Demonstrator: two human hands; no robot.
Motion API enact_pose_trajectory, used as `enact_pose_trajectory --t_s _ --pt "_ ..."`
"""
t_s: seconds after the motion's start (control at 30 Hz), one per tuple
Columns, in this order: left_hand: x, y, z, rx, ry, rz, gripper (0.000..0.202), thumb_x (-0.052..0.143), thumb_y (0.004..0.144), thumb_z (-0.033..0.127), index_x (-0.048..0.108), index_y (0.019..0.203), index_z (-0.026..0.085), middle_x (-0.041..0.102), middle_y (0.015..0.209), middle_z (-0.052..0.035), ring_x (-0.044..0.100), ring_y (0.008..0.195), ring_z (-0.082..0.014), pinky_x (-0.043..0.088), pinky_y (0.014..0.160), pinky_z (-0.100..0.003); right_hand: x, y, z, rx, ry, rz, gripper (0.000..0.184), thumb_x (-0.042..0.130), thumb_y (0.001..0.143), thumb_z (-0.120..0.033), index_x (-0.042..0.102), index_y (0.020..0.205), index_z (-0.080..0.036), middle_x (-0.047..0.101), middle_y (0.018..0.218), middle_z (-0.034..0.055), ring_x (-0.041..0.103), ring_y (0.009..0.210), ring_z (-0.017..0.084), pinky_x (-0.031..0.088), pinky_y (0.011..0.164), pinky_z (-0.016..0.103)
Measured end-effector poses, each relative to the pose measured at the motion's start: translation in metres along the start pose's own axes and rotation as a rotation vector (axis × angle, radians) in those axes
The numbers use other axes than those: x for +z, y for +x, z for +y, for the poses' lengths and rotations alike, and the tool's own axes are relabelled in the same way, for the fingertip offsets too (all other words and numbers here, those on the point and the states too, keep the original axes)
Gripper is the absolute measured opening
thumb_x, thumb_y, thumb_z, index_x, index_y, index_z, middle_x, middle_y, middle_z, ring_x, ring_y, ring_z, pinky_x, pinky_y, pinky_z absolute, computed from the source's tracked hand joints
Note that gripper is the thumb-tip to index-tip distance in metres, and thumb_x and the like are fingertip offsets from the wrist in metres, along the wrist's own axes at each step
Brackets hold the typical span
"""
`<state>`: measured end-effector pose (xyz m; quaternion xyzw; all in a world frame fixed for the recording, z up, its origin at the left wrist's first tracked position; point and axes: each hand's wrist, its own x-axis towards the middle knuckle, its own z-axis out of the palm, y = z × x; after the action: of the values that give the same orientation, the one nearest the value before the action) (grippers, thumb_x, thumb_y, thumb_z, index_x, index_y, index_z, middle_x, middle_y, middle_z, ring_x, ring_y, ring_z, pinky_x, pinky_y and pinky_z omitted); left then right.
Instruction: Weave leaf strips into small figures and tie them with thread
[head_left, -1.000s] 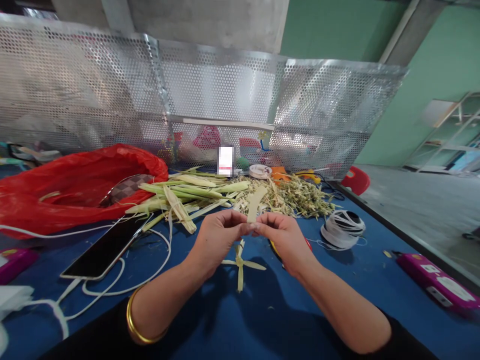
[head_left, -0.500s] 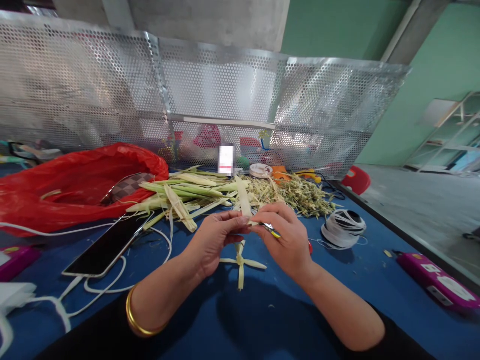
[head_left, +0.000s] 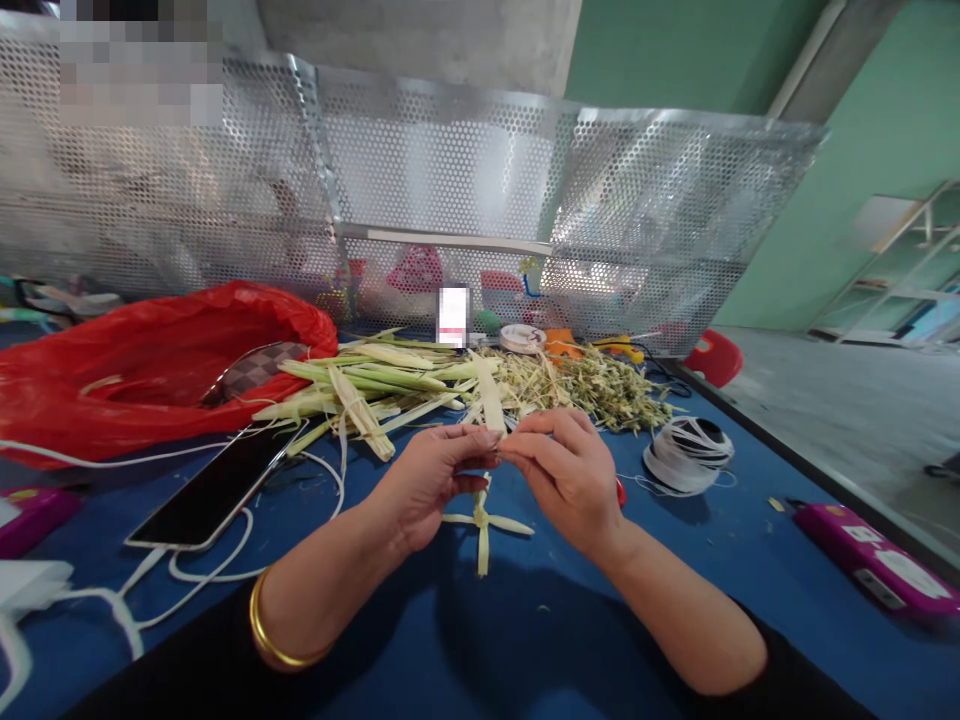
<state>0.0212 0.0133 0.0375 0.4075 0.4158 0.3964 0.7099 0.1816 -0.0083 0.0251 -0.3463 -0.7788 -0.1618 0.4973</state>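
Observation:
My left hand and my right hand meet above the blue table, both pinching a pale palm-leaf strip that sticks up between the fingertips. Below the hands a small cross of folded leaf strips hangs or lies over the table; I cannot tell which. A gold bangle sits on my left wrist. Something red and yellow peeks out behind my right hand.
A pile of green and pale leaf strips and shredded trimmings lies behind the hands. A red plastic bag, a phone with white cable, a thread spool and a magenta case surround them. A perforated metal screen walls the back.
The leaf strip tilted from right-leaning to left-leaning. My right hand's fingers shifted, briefly showing a thin tool half a second ago, and now pinch the strip's base close to the left hand.

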Motion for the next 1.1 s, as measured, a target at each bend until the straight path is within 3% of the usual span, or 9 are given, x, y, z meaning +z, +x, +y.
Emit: enact_pose_trajectory --t_s 0.37,0.7,0.93,1.1 --pt "0.0006 -0.0029 0.0005 0.007 0.054 -0.062 0.014 0.071 0.068 0.026 0.068 0.070 0.013 0.063 0.067 -0.0031 0.057 0.065 -0.0106 0.044 0.057 -0.019 0.0004 0.0013 0.0003 0.002 0.004 -0.017 0.008 0.056 0.087 -0.014 0.060 0.081 -0.019 0.065 0.076 0.0022 0.059 0.076 0.015 0.041 0.076 0.030" --pt "0.0040 0.0003 -0.0006 0.277 0.277 0.025 0.015 0.072 0.066 0.030 0.071 0.065 0.016 0.069 0.064 -0.0033 0.059 0.065 -0.0141 0.044 0.064 -0.024 0.0013 0.0015 -0.0011 0.361 0.118 -0.163 0.016 0.052 0.089 -0.019 0.054 0.074 -0.020 0.057 0.076 0.0014 0.054 0.075 0.016 0.040 0.070 0.029" --pt "0.0055 -0.0023 0.0029 0.298 0.363 0.003 0.015 0.069 0.069 0.030 0.071 0.063 0.016 0.068 0.064 -0.0024 0.056 0.063 -0.0127 0.042 0.065 -0.023 0.0015 0.0012 -0.0022 0.495 0.229 -0.138 0.016 0.054 0.087 -0.023 0.053 0.072 -0.019 0.056 0.075 0.0013 0.052 0.072 0.015 0.041 0.067 0.027" --pt "0.0056 -0.0018 0.0027 0.295 0.370 -0.003 0.016 0.069 0.069 0.031 0.071 0.063 0.016 0.067 0.063 -0.0025 0.055 0.061 -0.0127 0.042 0.066 -0.024 0.0026 0.0020 -0.0014 0.706 0.354 -0.102 0.007 0.062 0.080 -0.024 0.061 0.083 -0.018 0.062 0.076 0.0010 0.056 0.071 0.015 0.044 0.066 0.027"
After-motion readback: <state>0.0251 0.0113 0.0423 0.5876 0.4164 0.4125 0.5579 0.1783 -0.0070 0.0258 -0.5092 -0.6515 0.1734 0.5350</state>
